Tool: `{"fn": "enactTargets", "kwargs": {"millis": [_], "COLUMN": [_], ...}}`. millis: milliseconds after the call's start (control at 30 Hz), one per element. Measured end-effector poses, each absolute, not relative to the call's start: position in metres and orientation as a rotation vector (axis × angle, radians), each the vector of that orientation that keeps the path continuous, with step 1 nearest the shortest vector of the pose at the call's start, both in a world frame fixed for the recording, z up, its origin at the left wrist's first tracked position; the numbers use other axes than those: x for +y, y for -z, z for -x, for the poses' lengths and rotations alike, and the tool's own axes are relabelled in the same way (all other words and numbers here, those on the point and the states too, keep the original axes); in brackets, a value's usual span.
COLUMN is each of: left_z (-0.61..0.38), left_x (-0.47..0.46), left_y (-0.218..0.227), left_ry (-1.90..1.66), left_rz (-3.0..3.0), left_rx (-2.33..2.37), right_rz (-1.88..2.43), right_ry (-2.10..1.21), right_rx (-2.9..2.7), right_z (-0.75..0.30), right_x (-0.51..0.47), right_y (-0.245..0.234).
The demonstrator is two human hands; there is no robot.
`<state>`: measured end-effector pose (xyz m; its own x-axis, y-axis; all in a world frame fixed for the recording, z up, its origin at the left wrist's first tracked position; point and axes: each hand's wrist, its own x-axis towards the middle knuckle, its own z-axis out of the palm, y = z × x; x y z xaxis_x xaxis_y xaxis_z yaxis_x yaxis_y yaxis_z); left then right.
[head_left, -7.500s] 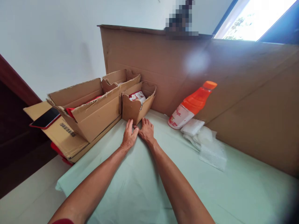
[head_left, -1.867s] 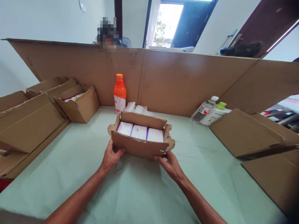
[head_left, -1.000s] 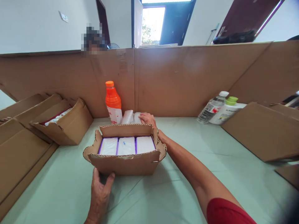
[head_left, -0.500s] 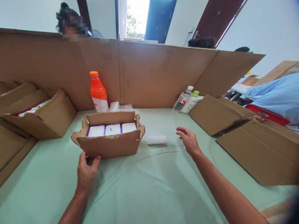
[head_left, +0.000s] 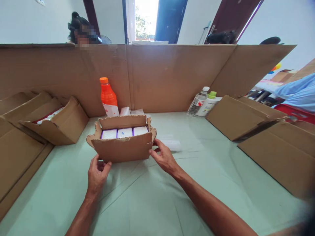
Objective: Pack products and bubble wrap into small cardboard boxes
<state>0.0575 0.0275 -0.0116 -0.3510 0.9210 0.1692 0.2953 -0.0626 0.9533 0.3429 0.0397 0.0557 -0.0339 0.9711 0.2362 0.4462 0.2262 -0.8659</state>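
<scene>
An open cardboard box (head_left: 124,150) stands on the green-covered table in front of me, its flaps torn and wavy. Inside, three white packs (head_left: 125,132) with purple edges sit side by side. My left hand (head_left: 97,170) holds the box's lower left corner, thumb against the front, fingers curled at the end. At the opposite end, my right hand (head_left: 162,156) grips the box with its thumb near the front corner and fingers along the side. Just behind the right hand lies a clear plastic roll (head_left: 173,145), partly hidden by it.
Behind the box stand an orange bottle (head_left: 108,96) and some clear plastic pieces (head_left: 125,111). A water bottle (head_left: 197,102) and a white bottle with a green cap (head_left: 209,105) lean at the back right. Cardboard boxes (head_left: 71,126) flank both sides; a cardboard wall (head_left: 169,78) closes the back.
My right hand has moved left from beyond the plastic roll onto the box's right end. My left hand stays at the left corner. The camera view has shifted slightly.
</scene>
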Motion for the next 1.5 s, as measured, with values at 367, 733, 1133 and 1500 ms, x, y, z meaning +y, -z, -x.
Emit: {"fn": "enactTargets", "kwargs": {"millis": [367, 733, 1133, 1500], "left_z": [-0.082, -0.077, -0.071, -0.155], "left_x": [0.033, 0.036, 0.01, -0.106], "left_y": [0.015, 0.017, -0.002, -0.02], "left_ry": [-1.349, -1.481, -1.509, -0.716], "left_rz": [-1.173, -1.07, -1.243, -2.33], "left_rx": [1.064, 1.348, 1.628, 0.963], "right_rz": [1.532, 1.59, 1.201, 1.846], "right_ry": [-0.2, -0.574, -0.979, -0.331], "right_rx": [-1.668, -1.619, -2.109, -1.71], "right_z": [-0.414, -0.454, -0.378, -0.447], "right_x": [0.067, -0.012, -0.09, 0.059], "right_y": [-0.056, -0.074, -0.054, -0.033]}}
